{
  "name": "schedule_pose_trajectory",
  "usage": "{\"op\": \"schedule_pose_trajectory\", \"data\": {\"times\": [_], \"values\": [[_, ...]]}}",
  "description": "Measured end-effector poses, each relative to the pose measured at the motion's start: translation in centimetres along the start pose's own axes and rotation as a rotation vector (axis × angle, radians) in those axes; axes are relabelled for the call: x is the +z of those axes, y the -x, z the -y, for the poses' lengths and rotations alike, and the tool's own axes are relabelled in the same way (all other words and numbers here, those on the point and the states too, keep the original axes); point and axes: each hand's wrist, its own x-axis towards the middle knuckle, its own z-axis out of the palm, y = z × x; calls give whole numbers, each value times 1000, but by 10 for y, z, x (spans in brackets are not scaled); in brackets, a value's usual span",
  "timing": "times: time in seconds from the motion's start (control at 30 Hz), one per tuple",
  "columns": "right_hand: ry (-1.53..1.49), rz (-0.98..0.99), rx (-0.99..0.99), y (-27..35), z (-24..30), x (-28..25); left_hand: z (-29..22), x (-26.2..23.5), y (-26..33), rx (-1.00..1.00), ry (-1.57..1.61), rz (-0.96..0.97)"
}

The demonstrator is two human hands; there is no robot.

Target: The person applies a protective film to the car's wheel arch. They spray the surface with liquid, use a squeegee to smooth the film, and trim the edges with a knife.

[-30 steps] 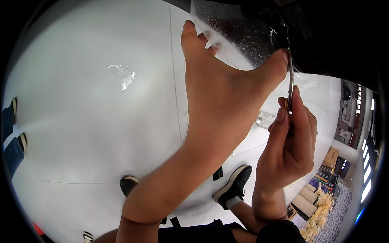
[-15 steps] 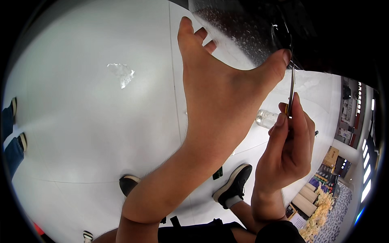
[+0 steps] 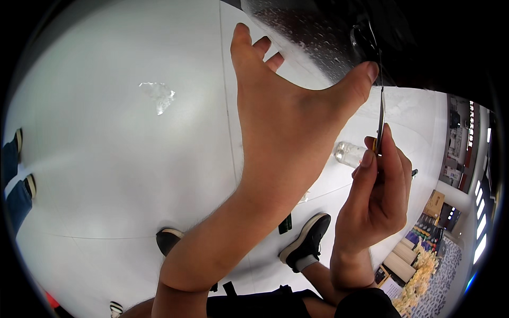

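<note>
Above my hands is a glossy black panel [image 3: 429, 50], with clear film [image 3: 302, 40] beaded with water droplets along its left side. My left hand [image 3: 297, 111] reaches up to it with thumb and fingers spread wide. Its thumb tip rests at the panel's lower edge, beside a loose strip of film. In my right hand [image 3: 379, 196] a slim utility knife [image 3: 382, 116] is pinched between thumb and fingers. The blade points up and its tip meets the panel edge just right of my left thumb. Most of the handle is hidden by my fingers.
A clear bottle [image 3: 349, 153] is on the white floor behind my right hand. Film scrap [image 3: 159, 97] lies to the left. Another person's legs [image 3: 18, 196] stand at the far left. Cardboard boxes [image 3: 433, 204] and dried flowers [image 3: 421, 270] are at the right.
Both hands keep nearly the same pose. My left hand and the film edge have shifted very slightly left and up.
</note>
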Motion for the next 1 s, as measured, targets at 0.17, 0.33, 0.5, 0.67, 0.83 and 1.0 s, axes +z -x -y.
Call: {"op": "schedule_pose_trajectory", "data": {"times": [0.17, 0.33, 0.5, 0.67, 0.83, 1.0], "values": [[27, 6, -50, -1, -6, -4, 5, 0, 1, -18, 111, 39], [52, 17, -131, -11, -12, -12, 0, 2, 6, -86, 120, 50], [126, 73, -206, -21, -16, -24, 2, 3, 6, -158, 151, 128], [129, 121, -245, -27, -23, -32, 15, 5, 11, -156, 178, 147], [157, 120, -298, -32, -32, -38, 24, 9, 16, -228, 223, 176], [165, 119, -367, -41, -45, -43, 31, 12, 25, -325, 365, 226]]}}
